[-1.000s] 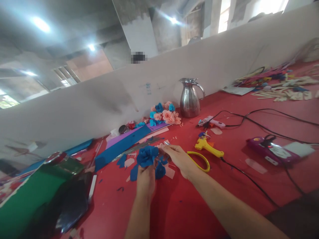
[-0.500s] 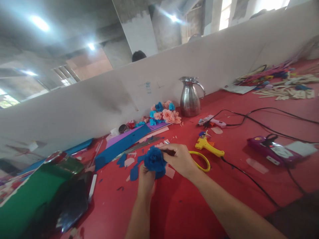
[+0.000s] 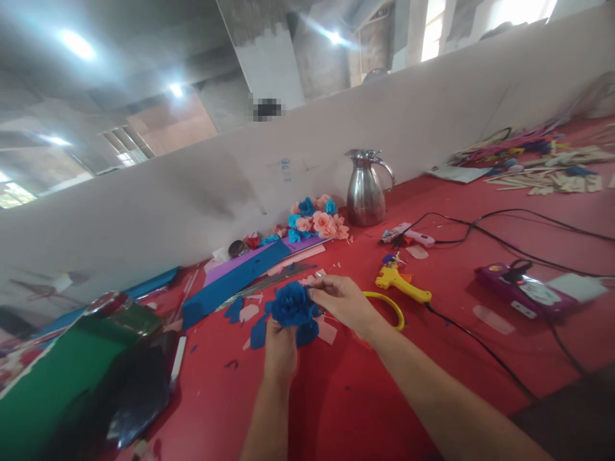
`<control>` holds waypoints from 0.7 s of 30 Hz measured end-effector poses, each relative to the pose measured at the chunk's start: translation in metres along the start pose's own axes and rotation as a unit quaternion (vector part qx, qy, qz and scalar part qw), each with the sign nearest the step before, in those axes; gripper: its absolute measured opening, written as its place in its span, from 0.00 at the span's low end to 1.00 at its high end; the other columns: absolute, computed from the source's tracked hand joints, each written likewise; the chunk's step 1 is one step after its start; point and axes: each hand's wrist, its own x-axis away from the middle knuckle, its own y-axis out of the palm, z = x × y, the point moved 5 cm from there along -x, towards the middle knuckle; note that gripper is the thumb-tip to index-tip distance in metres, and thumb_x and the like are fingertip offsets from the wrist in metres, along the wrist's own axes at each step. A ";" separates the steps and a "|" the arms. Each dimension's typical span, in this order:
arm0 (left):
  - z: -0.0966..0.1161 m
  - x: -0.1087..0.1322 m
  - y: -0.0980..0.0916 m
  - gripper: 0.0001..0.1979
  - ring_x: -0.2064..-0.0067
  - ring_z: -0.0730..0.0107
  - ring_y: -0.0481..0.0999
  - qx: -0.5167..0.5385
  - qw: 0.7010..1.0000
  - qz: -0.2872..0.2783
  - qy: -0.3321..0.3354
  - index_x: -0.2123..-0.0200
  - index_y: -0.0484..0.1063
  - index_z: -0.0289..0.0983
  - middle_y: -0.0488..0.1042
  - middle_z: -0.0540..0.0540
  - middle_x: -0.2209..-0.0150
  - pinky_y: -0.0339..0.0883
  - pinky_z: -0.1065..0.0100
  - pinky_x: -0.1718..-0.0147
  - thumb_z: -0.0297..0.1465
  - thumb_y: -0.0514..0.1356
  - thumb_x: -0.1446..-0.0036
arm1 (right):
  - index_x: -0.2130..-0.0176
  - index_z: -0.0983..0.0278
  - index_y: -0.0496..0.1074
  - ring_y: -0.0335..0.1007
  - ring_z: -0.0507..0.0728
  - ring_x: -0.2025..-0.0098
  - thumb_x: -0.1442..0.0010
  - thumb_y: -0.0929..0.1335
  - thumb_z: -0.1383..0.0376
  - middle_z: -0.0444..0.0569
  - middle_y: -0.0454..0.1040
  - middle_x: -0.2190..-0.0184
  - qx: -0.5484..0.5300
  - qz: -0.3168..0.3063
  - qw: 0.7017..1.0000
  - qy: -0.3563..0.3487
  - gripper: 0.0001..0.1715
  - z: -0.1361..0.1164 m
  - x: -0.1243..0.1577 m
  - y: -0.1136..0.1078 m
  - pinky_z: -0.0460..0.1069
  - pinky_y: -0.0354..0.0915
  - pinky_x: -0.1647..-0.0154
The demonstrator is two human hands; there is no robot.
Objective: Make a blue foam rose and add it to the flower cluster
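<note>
A dark blue paper flower [image 3: 291,303] is held up over the red table. My left hand [image 3: 281,349] is closed round its underside, the fingers partly hidden by the petals. My right hand [image 3: 343,304] pinches the flower's right edge between thumb and fingers. Blue paper petals [image 3: 259,333] and a pale pink petal [image 3: 248,312] lie on the table beside and beneath the flower. Partly behind my right wrist shows the yellow handle loop [image 3: 396,307] of what look like scissors.
Right of my hands lie a yellow glue gun [image 3: 402,283], a pink glue gun [image 3: 408,235] and a purple power strip [image 3: 523,288] with trailing cords. A steel jug [image 3: 366,192] stands by the partition near pink and blue paper flowers [image 3: 324,224]. A green box [image 3: 57,371] sits left.
The blue flower has shifted slightly left and tilted with my left hand. My right hand keeps its pinch at the petal edge.
</note>
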 end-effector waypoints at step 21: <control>-0.001 0.000 -0.015 0.07 0.78 0.76 0.65 -0.011 0.996 0.089 0.025 0.79 0.74 0.35 0.70 0.52 0.82 0.62 0.73 0.76 0.31 0.67 0.57 | 0.73 0.66 0.70 0.59 0.49 0.82 0.45 0.63 0.46 0.44 0.68 0.84 -0.003 0.040 0.999 0.011 0.25 0.013 0.002 -0.001 0.45 0.54 0.80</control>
